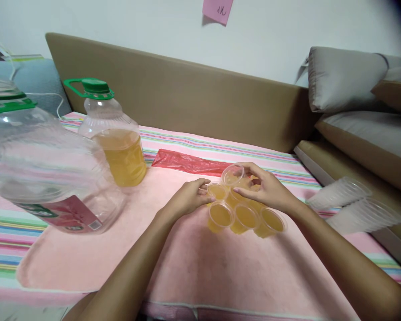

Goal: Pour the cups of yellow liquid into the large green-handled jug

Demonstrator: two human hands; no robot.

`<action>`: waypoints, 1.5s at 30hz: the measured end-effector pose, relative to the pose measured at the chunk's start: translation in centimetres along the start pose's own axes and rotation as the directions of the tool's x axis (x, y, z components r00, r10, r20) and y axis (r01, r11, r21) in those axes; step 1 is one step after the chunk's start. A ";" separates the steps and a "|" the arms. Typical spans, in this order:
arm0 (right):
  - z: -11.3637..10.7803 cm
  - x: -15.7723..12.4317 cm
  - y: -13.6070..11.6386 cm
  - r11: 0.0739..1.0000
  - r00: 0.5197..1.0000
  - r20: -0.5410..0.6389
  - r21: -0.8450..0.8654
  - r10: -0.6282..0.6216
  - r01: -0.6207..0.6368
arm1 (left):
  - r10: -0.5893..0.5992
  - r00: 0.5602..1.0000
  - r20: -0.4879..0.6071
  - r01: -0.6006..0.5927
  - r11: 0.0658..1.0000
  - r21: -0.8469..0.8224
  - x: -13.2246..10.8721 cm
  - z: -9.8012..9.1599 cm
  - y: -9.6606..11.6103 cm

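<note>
Several clear plastic cups of yellow drink stand close together on the pink mat (120, 249). My right hand (265, 187) has its thumb and fingers around the right side of a clear plastic cup (233, 174) at the back of the group. My left hand (187, 196) curls its fingers and thumb about the left side of a filled plastic cup (217, 192). Nearest me is a front row of three: a left cup (221, 216), a middle cup (246, 217) and a right cup (272, 220). My right hand partly covers the cups behind that row.
A big clear bottle (53, 165) leans at the left. Behind it stands a green-capped bottle (120, 151) partly filled with yellow drink. A red plastic bag (190, 162) lies beyond the cups. Stacked empty cups (364, 216) lie at the right, near grey cushions (370, 129). A brown board (187, 98) borders the back.
</note>
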State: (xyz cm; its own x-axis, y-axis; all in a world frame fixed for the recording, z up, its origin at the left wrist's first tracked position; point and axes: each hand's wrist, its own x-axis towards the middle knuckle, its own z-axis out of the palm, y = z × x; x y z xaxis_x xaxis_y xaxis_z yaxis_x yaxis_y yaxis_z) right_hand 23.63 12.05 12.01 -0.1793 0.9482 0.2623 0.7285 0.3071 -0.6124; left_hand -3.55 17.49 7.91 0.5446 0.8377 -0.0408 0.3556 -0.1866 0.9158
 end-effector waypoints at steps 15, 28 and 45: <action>-1.6 0.9 1.9 0.935 0.933 -0.311 0.348 0.179 -0.064 | 0.019 0.999 0.026 -0.020 1.000 0.009 -0.2 -0.4 0.1; -2.3 0.7 5.7 0.961 0.922 -0.316 0.231 0.224 -0.154 | 0.066 0.997 -0.043 -0.066 0.998 0.010 0.3 -0.1 -0.6; -3.4 1.1 7.1 0.967 0.945 -0.242 0.181 0.220 -0.179 | 0.056 0.998 -0.042 -0.062 0.985 -0.163 1.8 0.7 -2.1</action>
State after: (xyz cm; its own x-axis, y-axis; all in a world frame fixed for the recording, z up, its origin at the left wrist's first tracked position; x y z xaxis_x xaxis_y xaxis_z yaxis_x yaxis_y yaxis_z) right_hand 30.86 15.03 10.46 0.1509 0.9439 0.2936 0.6173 0.1420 -0.7738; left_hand -2.81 19.03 5.67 0.5313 0.8467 0.0271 0.1923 -0.1517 0.9695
